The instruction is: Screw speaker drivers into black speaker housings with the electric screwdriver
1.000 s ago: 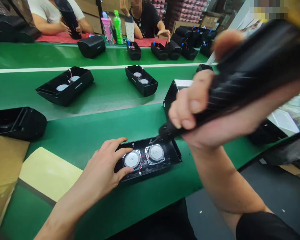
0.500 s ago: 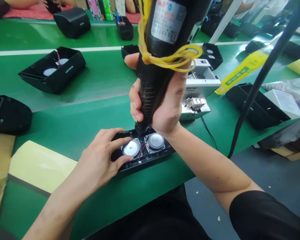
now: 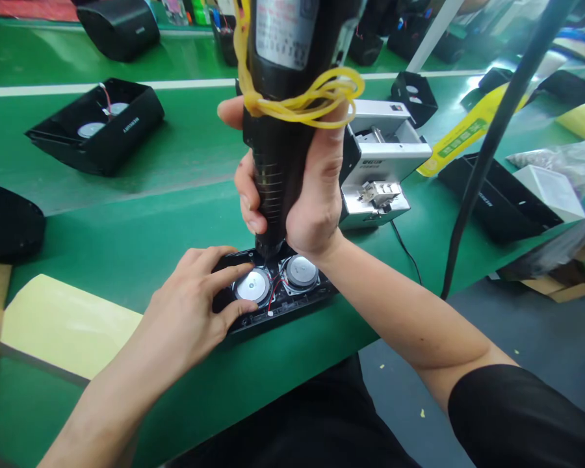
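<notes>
A black electric screwdriver (image 3: 280, 153), with yellow rubber bands tied around it, stands nearly upright in my right hand (image 3: 316, 201). Its lower end is down at the black speaker housing (image 3: 287, 314); the tip is hard to make out. Two round silver speaker drivers sit in that housing: a left driver (image 3: 252, 286) and a right driver (image 3: 300, 272). My left hand (image 3: 190, 296) grips the left driver, thumb at its near edge and fingers at its far edge. Thin red and black wires with a small white connector (image 3: 270, 313) lie between the drivers.
Behind my right hand stands a silver machine (image 3: 387, 159). An open black housing (image 3: 100, 130) lies at the far left, another housing (image 3: 500, 201) at the right. A pale yellow pad (image 3: 68, 325) is at the near left. A thick black cable (image 3: 478, 175) hangs at the right.
The view has shifted slightly. My right hand and the screwdriver appear a little further left and more upright. My left hand keeps its place on the left driver.
</notes>
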The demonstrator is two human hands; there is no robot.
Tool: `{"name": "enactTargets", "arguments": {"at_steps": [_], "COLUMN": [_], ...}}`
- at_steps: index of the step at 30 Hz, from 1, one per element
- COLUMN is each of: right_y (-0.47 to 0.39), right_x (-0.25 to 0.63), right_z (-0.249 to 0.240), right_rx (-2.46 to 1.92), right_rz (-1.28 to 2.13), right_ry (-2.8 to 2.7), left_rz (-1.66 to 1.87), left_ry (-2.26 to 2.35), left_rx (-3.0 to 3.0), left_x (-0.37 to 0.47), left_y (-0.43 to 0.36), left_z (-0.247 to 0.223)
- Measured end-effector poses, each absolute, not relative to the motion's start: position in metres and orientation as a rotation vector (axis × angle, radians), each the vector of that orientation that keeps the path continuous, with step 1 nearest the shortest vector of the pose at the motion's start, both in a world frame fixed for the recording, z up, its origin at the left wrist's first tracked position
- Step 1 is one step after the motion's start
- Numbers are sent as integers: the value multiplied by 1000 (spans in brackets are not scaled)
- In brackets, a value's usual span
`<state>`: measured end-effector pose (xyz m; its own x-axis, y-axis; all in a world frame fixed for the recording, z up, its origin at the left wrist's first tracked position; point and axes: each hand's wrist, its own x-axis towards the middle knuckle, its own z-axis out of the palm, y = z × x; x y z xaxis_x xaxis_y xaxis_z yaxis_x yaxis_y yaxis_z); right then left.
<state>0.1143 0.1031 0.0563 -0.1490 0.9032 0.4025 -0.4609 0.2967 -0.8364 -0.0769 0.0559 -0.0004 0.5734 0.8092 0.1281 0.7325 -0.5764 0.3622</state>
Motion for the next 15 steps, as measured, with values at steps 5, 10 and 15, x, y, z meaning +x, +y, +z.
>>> {"name": "enactTargets", "arguments": {"at_steps": [5, 10, 15], "right_y": [106, 106, 105], "right_x": [115, 113, 111], "right_z": [52, 49, 42], "right_rx": [-460, -463, -453], "right_rz": [1272, 1297, 1344], "right_ry": [-1219, -1235, -1342], "left_rz": [380, 405, 375], "left_ry": [1298, 1281, 1304], "left_rx": [2523, 2531, 2566], "left_x": [-77, -77, -77], "left_y": [56, 56, 56], "left_z": [-1, -1, -1]}}
